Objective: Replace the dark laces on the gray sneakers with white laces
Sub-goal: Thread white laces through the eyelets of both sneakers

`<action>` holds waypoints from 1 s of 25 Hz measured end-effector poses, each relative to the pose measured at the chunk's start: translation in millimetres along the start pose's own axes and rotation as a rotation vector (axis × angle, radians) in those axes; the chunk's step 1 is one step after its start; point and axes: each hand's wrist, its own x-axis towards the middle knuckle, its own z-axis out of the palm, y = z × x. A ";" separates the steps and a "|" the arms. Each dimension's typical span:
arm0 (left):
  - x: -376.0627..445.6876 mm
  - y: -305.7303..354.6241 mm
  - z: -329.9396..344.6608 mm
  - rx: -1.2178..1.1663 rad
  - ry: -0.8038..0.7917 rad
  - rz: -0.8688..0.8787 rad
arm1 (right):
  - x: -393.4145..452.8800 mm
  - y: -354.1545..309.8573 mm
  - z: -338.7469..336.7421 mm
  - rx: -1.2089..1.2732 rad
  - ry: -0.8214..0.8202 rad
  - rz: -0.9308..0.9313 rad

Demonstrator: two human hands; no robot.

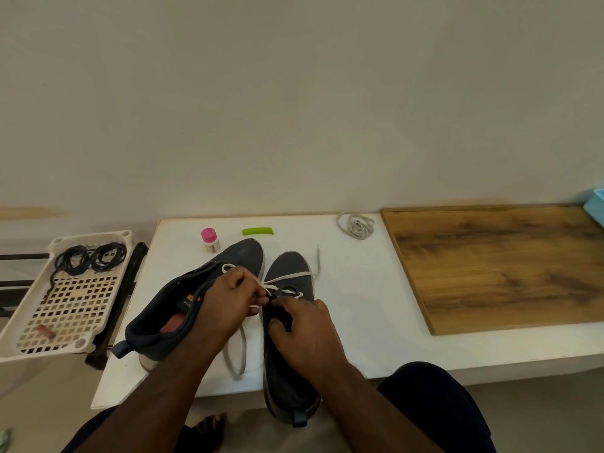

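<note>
1. Writing: an orange tag with small print sits on the tongue of the left sneaker [196, 289]; the print is too small to read. No other lettering can be made out.
2. Containers: one cream perforated basket [19, 338], left of the desk [359, 322], holds two coils of dark laces [90, 258] at its far end and one small reddish-brown item [45, 331] near its front edge. One small jar with a pink lid [210, 240] stands on the desk behind the left sneaker; contents cannot be told.
3. Sneakers: two, gray, on the white desk. The left one lies tilted on its side, opening toward the camera; the right sneaker [287, 380] stands upright, heel overhanging the near desk edge.
4. White laces: one white lace [287, 276] threaded across the right sneaker's front eyelets, its end trailing past the toe; one spare white lace bundle [357, 225] at the desk's far edge.
5. Hands: left hand [225, 302] pinches the white lace between curled fingers; right hand [304, 325] rests curled over the right sneaker's tongue area, fingertips at the lace.
6. Other: one green clip-like piece [257, 231]; one wooden board [496, 266] on the desk's right; one pale blue object [596, 204] at the frame edge.
</note>
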 end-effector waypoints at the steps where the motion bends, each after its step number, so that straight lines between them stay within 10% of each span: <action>1: -0.2 2.2 -0.7 -0.081 -0.003 -0.045 | -0.4 -0.8 0.8 0.012 -0.009 -0.017; 6: -3.8 -4.9 -0.5 -0.049 -0.056 -0.097 | 22.3 24.9 -15.1 0.193 0.162 0.157; 12: 0.5 -16.4 0.9 0.333 -0.107 0.143 | 39.8 39.3 -27.1 0.045 -0.064 0.094; 19: -3.0 -5.5 8.1 -0.090 -0.038 -0.138 | 45.2 47.2 -14.7 0.065 0.002 0.113; 25: -1.3 -9.8 5.9 0.051 -0.070 -0.040 | 40.0 26.2 -13.6 0.147 0.050 0.053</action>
